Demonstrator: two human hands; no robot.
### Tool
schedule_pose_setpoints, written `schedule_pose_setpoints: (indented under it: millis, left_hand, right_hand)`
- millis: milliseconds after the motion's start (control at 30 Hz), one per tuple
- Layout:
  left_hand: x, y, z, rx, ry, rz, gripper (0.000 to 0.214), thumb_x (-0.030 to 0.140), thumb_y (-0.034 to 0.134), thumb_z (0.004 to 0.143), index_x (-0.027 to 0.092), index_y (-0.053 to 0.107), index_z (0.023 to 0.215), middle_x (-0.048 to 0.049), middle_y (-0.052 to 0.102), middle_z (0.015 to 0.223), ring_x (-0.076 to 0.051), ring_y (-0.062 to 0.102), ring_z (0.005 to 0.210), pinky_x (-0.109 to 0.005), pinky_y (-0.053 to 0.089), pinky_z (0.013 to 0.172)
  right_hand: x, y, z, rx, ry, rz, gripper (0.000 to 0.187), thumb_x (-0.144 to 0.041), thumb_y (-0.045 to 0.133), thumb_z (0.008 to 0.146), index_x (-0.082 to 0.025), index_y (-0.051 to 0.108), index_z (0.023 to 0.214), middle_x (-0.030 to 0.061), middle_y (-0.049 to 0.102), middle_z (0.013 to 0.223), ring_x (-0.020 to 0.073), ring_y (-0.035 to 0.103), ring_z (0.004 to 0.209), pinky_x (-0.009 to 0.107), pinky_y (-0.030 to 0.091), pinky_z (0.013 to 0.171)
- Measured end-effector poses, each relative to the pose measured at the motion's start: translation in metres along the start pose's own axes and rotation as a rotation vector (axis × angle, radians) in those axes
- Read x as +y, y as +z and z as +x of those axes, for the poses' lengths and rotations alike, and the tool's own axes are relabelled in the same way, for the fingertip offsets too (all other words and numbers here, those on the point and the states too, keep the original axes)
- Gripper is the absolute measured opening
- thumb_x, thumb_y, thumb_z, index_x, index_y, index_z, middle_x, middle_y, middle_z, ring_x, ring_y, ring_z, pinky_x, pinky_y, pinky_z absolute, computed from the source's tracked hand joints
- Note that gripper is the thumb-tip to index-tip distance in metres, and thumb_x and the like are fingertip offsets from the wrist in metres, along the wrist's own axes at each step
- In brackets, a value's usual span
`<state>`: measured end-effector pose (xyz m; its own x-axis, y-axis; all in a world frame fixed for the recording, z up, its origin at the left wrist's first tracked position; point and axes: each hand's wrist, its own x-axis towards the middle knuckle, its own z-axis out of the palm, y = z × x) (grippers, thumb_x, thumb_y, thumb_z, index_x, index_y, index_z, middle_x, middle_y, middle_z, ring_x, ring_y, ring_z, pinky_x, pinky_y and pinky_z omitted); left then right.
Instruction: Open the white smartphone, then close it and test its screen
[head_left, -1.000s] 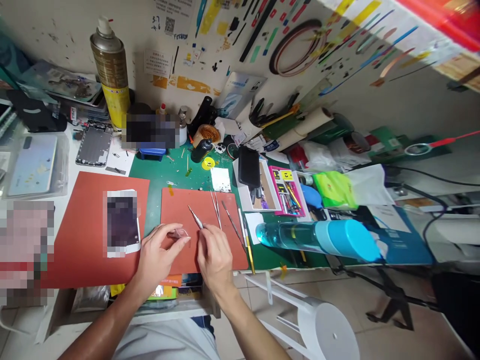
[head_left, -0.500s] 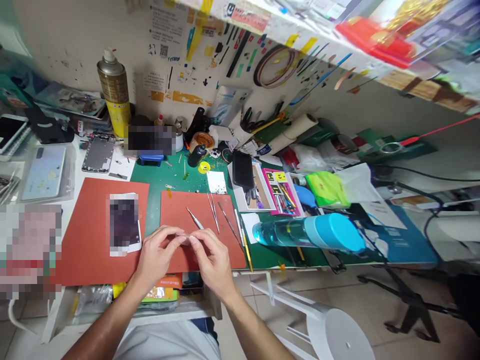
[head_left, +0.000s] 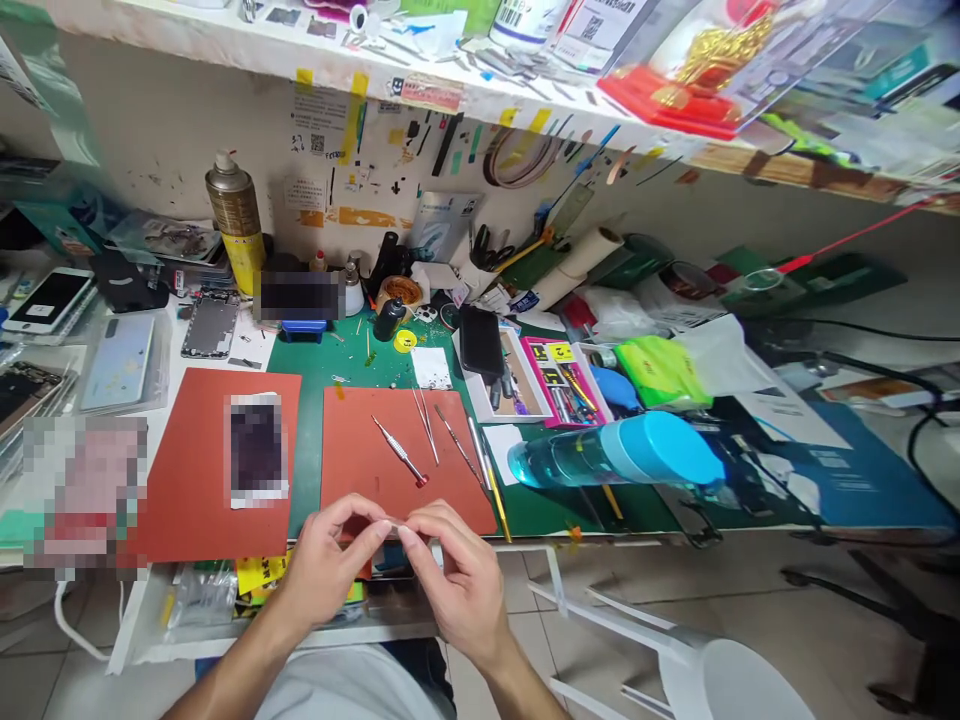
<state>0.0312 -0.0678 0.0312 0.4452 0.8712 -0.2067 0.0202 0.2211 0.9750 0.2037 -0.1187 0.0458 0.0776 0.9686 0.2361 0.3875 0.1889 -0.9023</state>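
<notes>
My left hand [head_left: 334, 560] and my right hand [head_left: 457, 570] meet over the front edge of the red-brown mat [head_left: 352, 430]. Thumb and forefinger of each are pinched on one small thin piece [head_left: 395, 525], mostly hidden by the fingertips; I cannot make out its kind. Just beyond my fingers lies a slim screwdriver [head_left: 400, 450] with a red end. Tweezers [head_left: 426, 425] and a thin metal pick [head_left: 459, 443] rest to its right. Farther left, a white-framed phone [head_left: 259, 450], partly blurred out, lies on a second red-brown mat [head_left: 187, 470].
A blue water bottle [head_left: 615, 450] lies on its side at the right. Behind it are a white box [head_left: 532, 375] and a pink tray [head_left: 566, 385] of tools. A spray can [head_left: 236, 220] stands at the back left. An open drawer [head_left: 285, 640] juts out below my hands.
My hands, still pinched together, have come down and toward me, slightly right. More of the screwdriver now shows. The head view has shifted, revealing more of the shelf above.
</notes>
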Motion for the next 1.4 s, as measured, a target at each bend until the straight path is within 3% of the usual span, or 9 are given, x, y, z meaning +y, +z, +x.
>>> schedule_pose_setpoints:
  millis: [367,533,633,767,867,933,1167,1400]
  left_hand:
    - [0.003,0.018,-0.025,-0.066,0.041,0.120,0.022,0.040,0.062,0.097,0.019,0.069,0.096,-0.0042,0.071,0.095,-0.017,0.064,0.090,-0.027,0.048,0.081]
    - [0.011,0.023,-0.040,-0.127,0.210,0.236,0.018,0.031,0.059,0.099,0.019,0.068,0.091,-0.0040,0.072,0.092,-0.016,0.064,0.090,-0.029,0.047,0.084]
    - [0.001,0.026,-0.053,-0.173,0.279,0.272,0.016,0.026,0.058,0.100,0.020,0.070,0.092,-0.0039,0.074,0.094,-0.016,0.066,0.093,-0.030,0.048,0.088]
    - [-0.033,0.017,-0.080,-0.147,0.234,0.473,0.020,0.027,0.062,0.098,0.023,0.067,0.118,-0.0048,0.073,0.115,-0.018,0.066,0.107,-0.030,0.049,0.095]
    - [-0.060,0.003,-0.101,-0.054,0.234,0.639,0.009,0.023,0.057,0.100,0.022,0.066,0.104,-0.0026,0.074,0.100,-0.017,0.068,0.094,-0.029,0.050,0.088]
    - [-0.072,-0.005,-0.111,-0.074,0.235,0.694,0.010,0.020,0.054,0.101,0.022,0.064,0.101,-0.0014,0.072,0.095,-0.015,0.067,0.088,-0.027,0.050,0.083]
    - [-0.085,-0.001,-0.117,-0.199,0.374,0.862,0.011,0.018,0.052,0.101,0.022,0.061,0.106,-0.0016,0.071,0.097,-0.015,0.066,0.087,-0.029,0.052,0.083]
    - [-0.083,-0.001,-0.117,-0.293,0.330,0.878,0.015,0.020,0.051,0.101,0.023,0.063,0.108,-0.0022,0.072,0.099,-0.016,0.066,0.088,-0.029,0.051,0.085]
  right_hand:
    - [-0.004,-0.012,-0.028,-0.013,-0.038,0.006,0.013,-0.015,0.058,0.096,-0.021,0.068,0.091,0.0023,0.067,0.082,0.0153,0.059,0.075,0.028,0.048,0.069]
    - [-0.004,-0.024,-0.047,-0.109,-0.037,0.039,0.015,-0.012,0.059,0.095,-0.022,0.070,0.095,0.0030,0.070,0.084,0.0168,0.063,0.077,0.029,0.052,0.071]
    - [-0.002,-0.032,-0.064,-0.175,-0.035,0.012,0.017,-0.011,0.061,0.094,-0.023,0.072,0.098,0.0024,0.073,0.084,0.0164,0.065,0.076,0.028,0.053,0.070]
    - [0.015,-0.037,-0.090,-0.154,0.057,-0.113,0.013,-0.016,0.061,0.096,-0.023,0.072,0.097,0.0032,0.074,0.087,0.0166,0.069,0.078,0.028,0.055,0.072]
    - [0.037,-0.031,-0.103,-0.039,0.174,-0.232,0.014,-0.022,0.058,0.099,-0.022,0.071,0.100,0.0043,0.075,0.090,0.0170,0.071,0.078,0.027,0.057,0.071]
    - [0.051,-0.022,-0.105,-0.015,0.203,-0.274,0.017,-0.025,0.054,0.101,-0.021,0.070,0.104,0.0052,0.076,0.093,0.0172,0.071,0.080,0.027,0.057,0.073]
    - [0.083,0.005,-0.095,-0.175,0.141,-0.327,0.027,-0.026,0.043,0.105,-0.021,0.069,0.109,0.0080,0.073,0.094,0.0203,0.068,0.091,0.033,0.056,0.083]
    - [0.094,0.015,-0.086,-0.329,0.075,-0.392,0.027,-0.018,0.041,0.104,-0.021,0.067,0.113,0.0066,0.073,0.100,0.0185,0.068,0.093,0.032,0.056,0.084]
